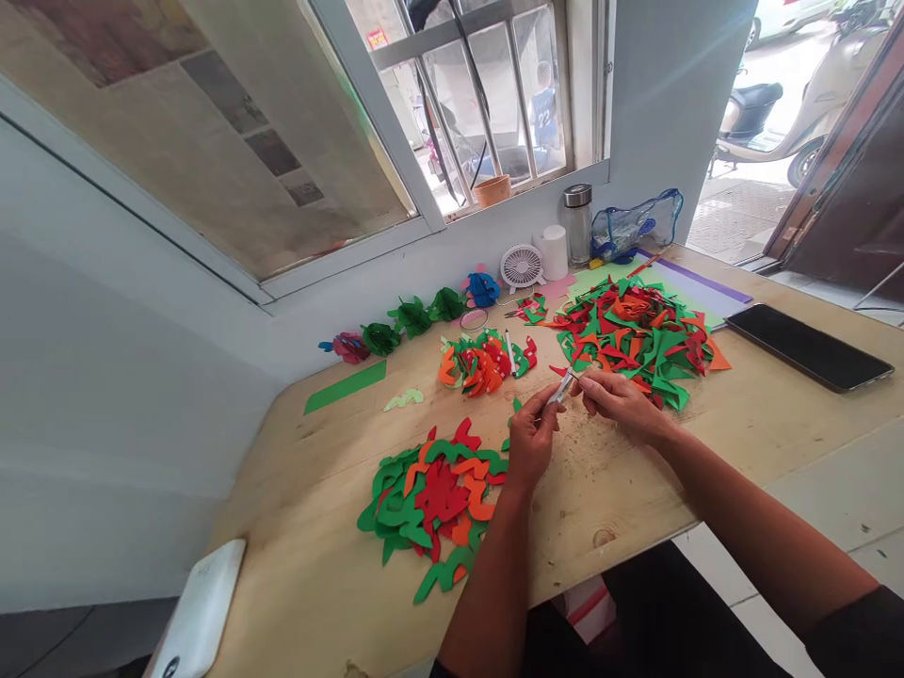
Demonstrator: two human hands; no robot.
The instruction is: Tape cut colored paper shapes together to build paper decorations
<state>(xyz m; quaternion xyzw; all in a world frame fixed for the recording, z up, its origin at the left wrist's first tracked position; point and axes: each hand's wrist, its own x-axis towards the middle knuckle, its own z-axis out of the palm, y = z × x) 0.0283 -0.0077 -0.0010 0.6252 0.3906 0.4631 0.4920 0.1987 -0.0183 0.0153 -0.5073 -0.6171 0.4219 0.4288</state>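
Observation:
Near the middle of the table my left hand [531,441] is closed around a slim silvery-white tool [562,386], whose exact kind is too small to tell. My right hand [622,405] pinches right beside the tool's upper end; a thin dark tip shows at its fingers, otherwise hidden. A small red scrap lies just beyond the tool. Below and left of my left hand spreads a pile of wavy green, red and orange cut pieces [442,494]. Past my right hand rises a heap of pointed green, red and orange offcuts [639,330]. Fine crumbs dot the wood under both hands.
Behind the hands lie a stack of wavy pieces [484,363] and a white pen [509,353]. A black phone [809,346] rests at right. Along the wall stand a small fan [522,267], a glass bottle [578,231], a clear pouch [639,228] and green paper decorations [411,317].

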